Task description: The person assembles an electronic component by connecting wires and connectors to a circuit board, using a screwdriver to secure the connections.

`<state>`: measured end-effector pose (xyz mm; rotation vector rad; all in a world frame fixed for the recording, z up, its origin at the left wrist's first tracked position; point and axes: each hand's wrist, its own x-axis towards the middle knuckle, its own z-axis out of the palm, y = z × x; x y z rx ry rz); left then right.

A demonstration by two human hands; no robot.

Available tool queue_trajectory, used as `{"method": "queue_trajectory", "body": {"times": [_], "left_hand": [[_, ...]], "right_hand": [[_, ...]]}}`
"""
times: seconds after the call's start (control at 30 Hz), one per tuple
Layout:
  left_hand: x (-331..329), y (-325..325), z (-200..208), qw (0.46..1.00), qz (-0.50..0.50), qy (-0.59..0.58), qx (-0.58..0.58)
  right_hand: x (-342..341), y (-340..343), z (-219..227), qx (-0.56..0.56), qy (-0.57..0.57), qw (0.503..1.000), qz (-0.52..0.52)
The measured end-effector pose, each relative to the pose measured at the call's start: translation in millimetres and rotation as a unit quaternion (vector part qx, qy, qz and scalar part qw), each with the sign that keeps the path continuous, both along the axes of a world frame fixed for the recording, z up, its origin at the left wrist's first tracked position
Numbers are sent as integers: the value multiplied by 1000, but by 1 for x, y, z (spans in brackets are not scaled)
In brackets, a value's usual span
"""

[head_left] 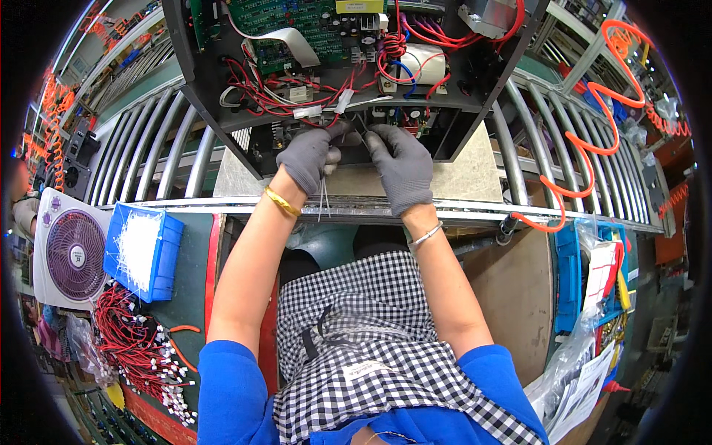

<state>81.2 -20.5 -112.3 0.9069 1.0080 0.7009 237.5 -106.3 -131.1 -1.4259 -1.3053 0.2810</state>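
Both my hands wear grey gloves and reach into the lower front of a black metal chassis (pixel 475 95) full of circuit boards and wires. My left hand (pixel 305 157) is closed, with thin white cable ties (pixel 324 199) hanging below its fingers. Close beside it, my right hand (pixel 405 167) has its fingers pinched together near dark wires at the chassis opening; what they grip is too small to make out. Red wires (pixel 271 104) with white connectors run just above the hands. A green circuit board (pixel 285 37) sits farther back inside.
The chassis stands on a board over a roller conveyor (pixel 159 148). On the left are a blue bin (pixel 169 256) of white cable ties, a white fan (pixel 76 256) and bundled red wire harnesses (pixel 133 337). At right, an orange coiled air hose (pixel 586 152) hangs near a blue tray (pixel 568 278).
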Motion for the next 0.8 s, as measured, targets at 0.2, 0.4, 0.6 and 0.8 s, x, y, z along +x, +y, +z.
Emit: {"method": "queue_trajectory", "body": {"times": [0.2, 0.4, 0.6, 0.8], "left_hand": [[0, 4, -11, 994, 7, -107, -24], [10, -4, -22, 990, 37, -132, -21], [11, -10, -19, 992, 31, -118, -26], [3, -12, -8, 991, -20, 88, 98]], "right_hand": [[1, -1, 3, -13, 26, 999, 22], [-4, 3, 2, -5, 12, 1000, -2], [-8, 7, -3, 2, 1, 999, -35], [-4, 14, -8, 10, 10, 1000, -6]]}}
